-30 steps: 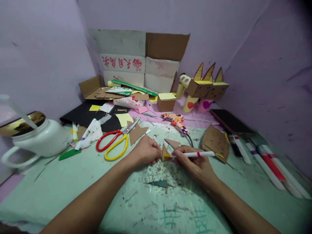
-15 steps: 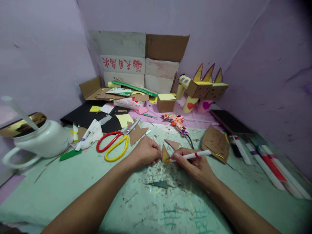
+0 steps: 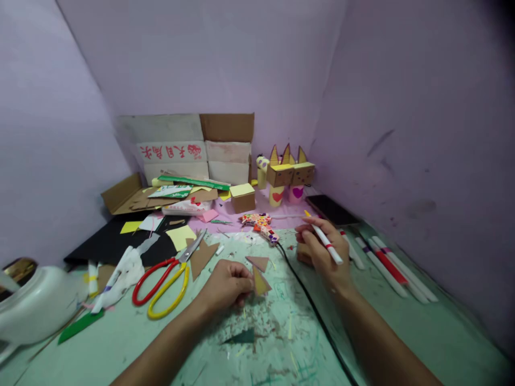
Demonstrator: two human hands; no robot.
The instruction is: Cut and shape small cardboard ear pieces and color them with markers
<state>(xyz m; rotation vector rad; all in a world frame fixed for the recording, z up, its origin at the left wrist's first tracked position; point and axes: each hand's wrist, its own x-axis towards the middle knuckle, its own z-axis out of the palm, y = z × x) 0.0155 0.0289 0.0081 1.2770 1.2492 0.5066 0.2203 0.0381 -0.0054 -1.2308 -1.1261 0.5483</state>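
Observation:
My left hand (image 3: 230, 285) pinches the edge of a small yellow-faced cardboard triangle (image 3: 260, 282) over the table. A pinkish-brown triangle (image 3: 258, 262) lies just beyond it. My right hand (image 3: 324, 249) is raised at the right with its fingers round a white marker (image 3: 326, 242), whose orange tip points up and away. A brown cardboard piece (image 3: 304, 253) shows partly behind the right hand. Nearer me lies a dark green triangle (image 3: 243, 336). Red-and-yellow scissors (image 3: 183, 268) rest left of my left hand, their blades over a brown cardboard scrap (image 3: 203, 258).
A patterned glue gun (image 3: 261, 225) trails a black cable (image 3: 309, 300) between my hands. Behind stand a small box (image 3: 242, 199) and cardboard figures (image 3: 280, 176). Markers (image 3: 386, 265) and a black phone-like slab (image 3: 332, 209) lie right; a white pot (image 3: 40, 305) stands left.
The view has shifted, with things now lower and further left. My right hand has lifted the marker away from the yellow triangle, towards the right. My left hand still pinches the triangle.

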